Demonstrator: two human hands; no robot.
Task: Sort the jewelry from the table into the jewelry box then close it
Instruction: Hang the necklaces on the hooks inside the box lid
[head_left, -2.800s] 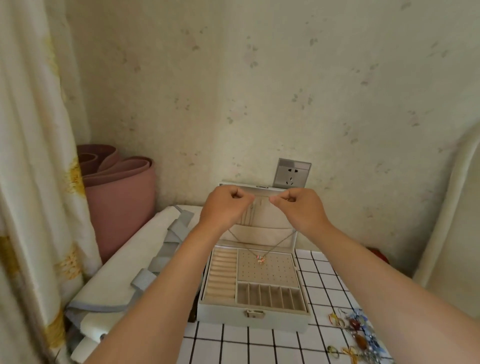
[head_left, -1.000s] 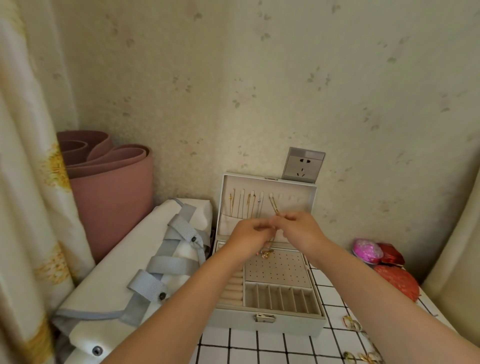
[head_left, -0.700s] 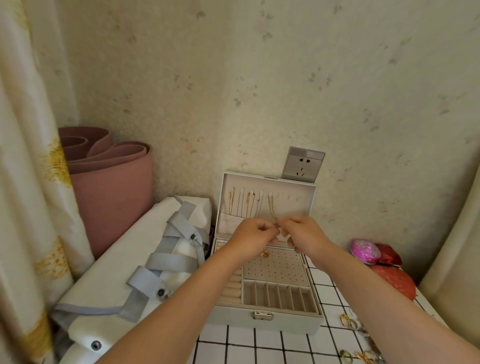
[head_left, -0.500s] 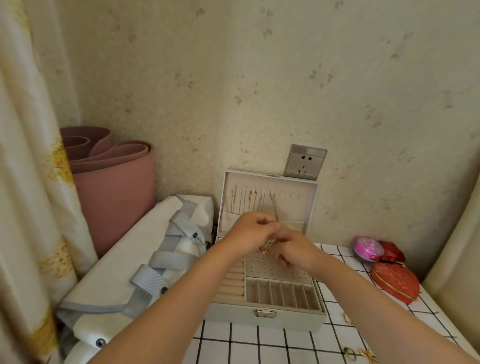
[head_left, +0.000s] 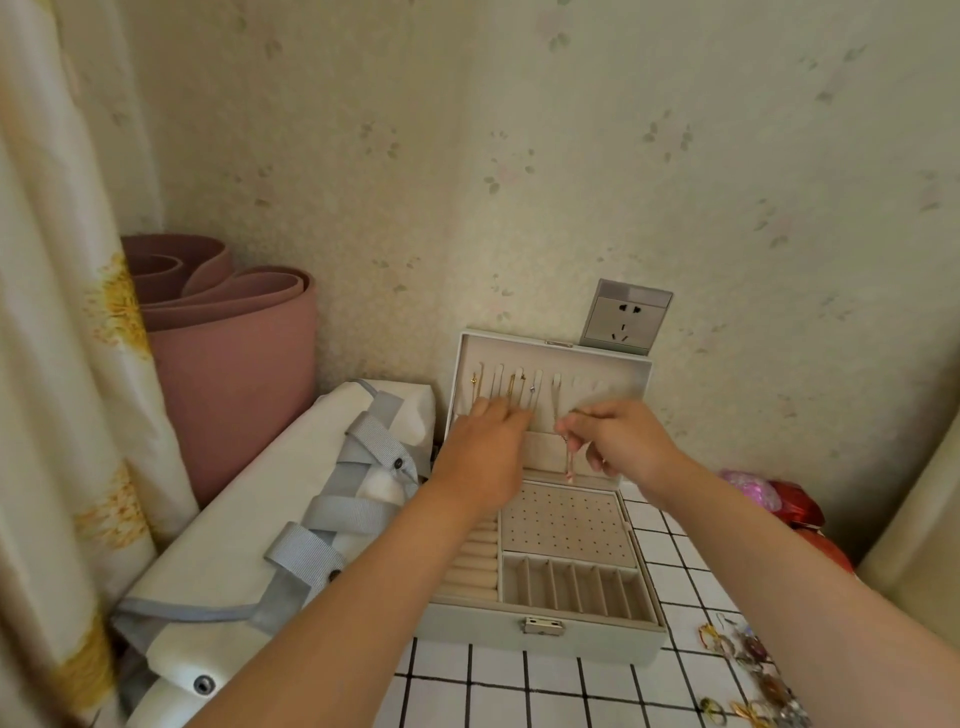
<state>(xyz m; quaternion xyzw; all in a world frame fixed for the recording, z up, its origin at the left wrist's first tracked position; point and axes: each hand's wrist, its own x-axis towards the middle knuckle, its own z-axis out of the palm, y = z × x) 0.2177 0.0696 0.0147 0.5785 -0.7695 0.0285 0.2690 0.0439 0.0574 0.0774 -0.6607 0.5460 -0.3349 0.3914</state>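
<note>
The jewelry box (head_left: 540, 636) stood open on the white tiled table (head_left: 519, 696), toward its far edge, with its lid (head_left: 613, 379) upright against the wall just below a grey socket (head_left: 626, 317). Several gold chains (head_left: 511, 387) hung from the slots in the left part of the lid. Both hands were up at the lid, side by side but apart.

The left hand (head_left: 483, 462) reached out with its fingers stretched flat, the tips resting on the lower ends of those hanging chains and gripping nothing. The right hand (head_left: 623, 441) had its fingers curled and pinched a thin necklace (head_left: 569, 465), which dangled from the fingertips in front of the lid's lower pocket, its small pendant just above the far edge of the tray.

In the tray, the ring rolls (head_left: 472, 564) on the left, the perforated panel (head_left: 563, 522) and the narrow near compartments (head_left: 571, 590) held nothing that could be made out.

A loose pile of jewelry (head_left: 748, 670) lay on the table at the near right, well apart from the box. A white bag (head_left: 249, 519) with grey straps lay just left of the box, a rolled pink mat (head_left: 234, 374) stood behind it, and a red box (head_left: 800, 506) sat at the far right.
</note>
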